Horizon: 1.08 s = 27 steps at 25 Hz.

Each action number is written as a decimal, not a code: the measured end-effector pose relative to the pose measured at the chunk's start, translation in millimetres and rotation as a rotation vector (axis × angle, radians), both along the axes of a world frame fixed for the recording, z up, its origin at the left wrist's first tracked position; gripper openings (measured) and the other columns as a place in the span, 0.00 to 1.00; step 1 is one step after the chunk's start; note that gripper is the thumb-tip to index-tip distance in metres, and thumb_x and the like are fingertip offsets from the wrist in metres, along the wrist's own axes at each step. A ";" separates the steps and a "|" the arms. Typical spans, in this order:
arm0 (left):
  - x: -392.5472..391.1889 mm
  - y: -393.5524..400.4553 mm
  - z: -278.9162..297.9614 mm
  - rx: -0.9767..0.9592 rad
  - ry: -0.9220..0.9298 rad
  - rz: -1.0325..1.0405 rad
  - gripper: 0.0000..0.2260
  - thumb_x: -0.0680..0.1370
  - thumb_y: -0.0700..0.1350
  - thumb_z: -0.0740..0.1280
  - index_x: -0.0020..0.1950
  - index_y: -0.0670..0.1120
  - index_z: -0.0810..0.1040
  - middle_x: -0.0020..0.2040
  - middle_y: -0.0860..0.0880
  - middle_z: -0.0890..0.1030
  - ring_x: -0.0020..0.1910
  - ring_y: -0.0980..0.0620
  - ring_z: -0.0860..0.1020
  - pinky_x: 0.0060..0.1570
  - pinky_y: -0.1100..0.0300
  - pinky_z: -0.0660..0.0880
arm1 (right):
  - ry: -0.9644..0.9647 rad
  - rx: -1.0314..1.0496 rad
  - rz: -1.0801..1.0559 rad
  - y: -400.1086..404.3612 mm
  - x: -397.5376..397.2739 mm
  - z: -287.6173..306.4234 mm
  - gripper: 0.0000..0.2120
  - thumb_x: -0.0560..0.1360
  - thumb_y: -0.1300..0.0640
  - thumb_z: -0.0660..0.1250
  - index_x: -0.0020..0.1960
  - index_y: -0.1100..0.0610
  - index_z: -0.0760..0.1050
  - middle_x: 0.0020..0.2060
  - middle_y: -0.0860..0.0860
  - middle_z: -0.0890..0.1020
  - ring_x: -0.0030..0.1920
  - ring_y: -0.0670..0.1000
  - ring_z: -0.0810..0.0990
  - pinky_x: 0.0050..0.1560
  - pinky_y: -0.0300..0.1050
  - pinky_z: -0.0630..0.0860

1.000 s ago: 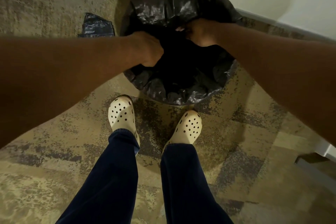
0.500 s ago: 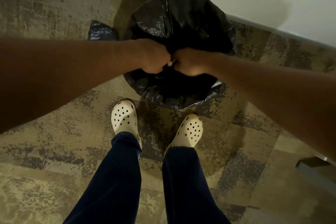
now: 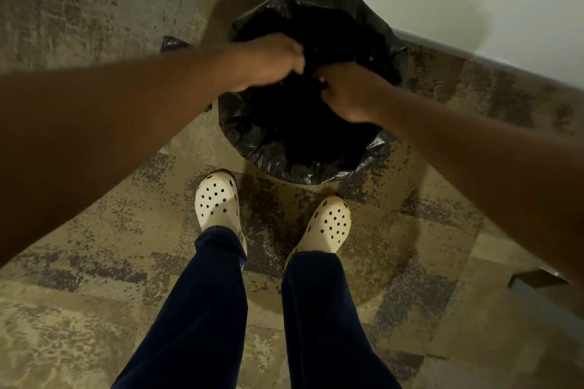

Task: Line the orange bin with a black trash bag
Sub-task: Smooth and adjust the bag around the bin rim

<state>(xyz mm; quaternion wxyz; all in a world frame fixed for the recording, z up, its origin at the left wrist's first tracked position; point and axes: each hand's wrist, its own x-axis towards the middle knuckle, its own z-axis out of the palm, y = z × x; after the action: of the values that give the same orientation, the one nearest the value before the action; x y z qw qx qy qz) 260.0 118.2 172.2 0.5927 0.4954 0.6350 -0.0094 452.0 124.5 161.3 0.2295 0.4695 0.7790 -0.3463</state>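
Observation:
A black trash bag (image 3: 316, 164) is draped over the round bin on the floor by the wall, and it hides the bin's orange colour completely. Its plastic folds over the rim all around. My left hand (image 3: 268, 61) and my right hand (image 3: 347, 93) hover close together over the dark middle of the bag's opening. Both have curled fingers that pinch black plastic. The image is blurred at the fingertips.
A second crumpled black bag (image 3: 172, 43) lies on the carpet left of the bin, partly behind my left arm. My feet in cream clogs (image 3: 218, 200) stand just in front of the bin. A wall and baseboard (image 3: 474, 55) run behind it.
My hands went from fists pressed together over the near side of the opening to a looser grip, left hand farther back. The view tilted, so the bin sits lower in the frame.

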 end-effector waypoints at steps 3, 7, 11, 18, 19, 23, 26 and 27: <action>2.8 -51.9 6.1 0.110 0.277 -0.912 0.25 0.88 0.60 0.56 0.82 0.51 0.70 0.79 0.46 0.74 0.80 0.44 0.70 0.80 0.46 0.63 | -0.362 0.043 0.435 -55.3 17.8 7.8 0.33 0.81 0.34 0.53 0.79 0.50 0.67 0.75 0.56 0.74 0.76 0.62 0.70 0.77 0.64 0.62; -7.2 -87.4 11.4 0.152 0.419 -1.169 0.25 0.88 0.60 0.51 0.75 0.48 0.77 0.74 0.46 0.78 0.78 0.45 0.72 0.84 0.42 0.55 | -0.291 0.026 0.352 -60.8 31.8 17.9 0.33 0.82 0.33 0.53 0.79 0.50 0.67 0.75 0.56 0.74 0.76 0.61 0.70 0.78 0.62 0.61; -26.4 -92.1 23.0 0.677 0.263 -0.441 0.14 0.85 0.46 0.64 0.67 0.44 0.83 0.63 0.43 0.82 0.62 0.42 0.80 0.60 0.49 0.77 | 0.305 0.247 -0.403 -60.3 36.4 38.4 0.16 0.82 0.54 0.62 0.66 0.55 0.80 0.61 0.52 0.82 0.61 0.52 0.81 0.60 0.38 0.74; -65.5 -87.2 12.9 0.210 0.105 0.622 0.19 0.85 0.49 0.68 0.75 0.45 0.79 0.68 0.43 0.84 0.67 0.45 0.83 0.70 0.47 0.78 | 0.322 0.092 -1.397 -84.6 77.9 34.3 0.22 0.83 0.54 0.68 0.76 0.53 0.73 0.67 0.50 0.81 0.64 0.51 0.82 0.64 0.56 0.82; -67.0 -88.6 10.8 0.166 0.052 0.659 0.18 0.85 0.48 0.69 0.75 0.45 0.80 0.67 0.45 0.85 0.65 0.45 0.84 0.69 0.44 0.80 | 0.373 0.034 -1.412 -88.3 79.8 31.6 0.20 0.83 0.55 0.68 0.74 0.53 0.75 0.63 0.49 0.84 0.61 0.50 0.84 0.62 0.56 0.83; -67.8 -87.4 1.9 0.092 -0.065 0.830 0.15 0.86 0.44 0.68 0.72 0.45 0.81 0.53 0.54 0.87 0.51 0.56 0.86 0.49 0.55 0.87 | 0.521 -0.098 -1.534 -91.6 89.0 19.4 0.13 0.84 0.57 0.66 0.66 0.55 0.82 0.55 0.49 0.88 0.56 0.50 0.88 0.51 0.46 0.87; -67.8 -82.3 3.9 -0.003 -0.124 0.910 0.11 0.85 0.45 0.69 0.66 0.50 0.84 0.49 0.56 0.89 0.49 0.57 0.88 0.41 0.60 0.85 | 0.599 -0.269 -1.618 -94.4 96.4 19.5 0.13 0.85 0.57 0.65 0.68 0.57 0.80 0.59 0.52 0.87 0.60 0.53 0.86 0.46 0.41 0.83; -67.7 -81.3 6.3 -0.024 -0.145 0.919 0.09 0.85 0.45 0.69 0.63 0.52 0.85 0.48 0.57 0.90 0.48 0.57 0.88 0.42 0.60 0.85 | 0.615 -0.306 -1.627 -97.1 100.3 20.7 0.14 0.85 0.57 0.64 0.69 0.58 0.79 0.61 0.54 0.86 0.62 0.54 0.85 0.48 0.42 0.82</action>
<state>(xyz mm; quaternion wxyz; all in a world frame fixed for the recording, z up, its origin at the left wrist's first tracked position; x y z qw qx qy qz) 192.3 37.0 178.5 0.5840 0.1552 0.7455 0.2812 552.3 27.4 181.9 -0.2477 0.7288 0.1756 -0.6137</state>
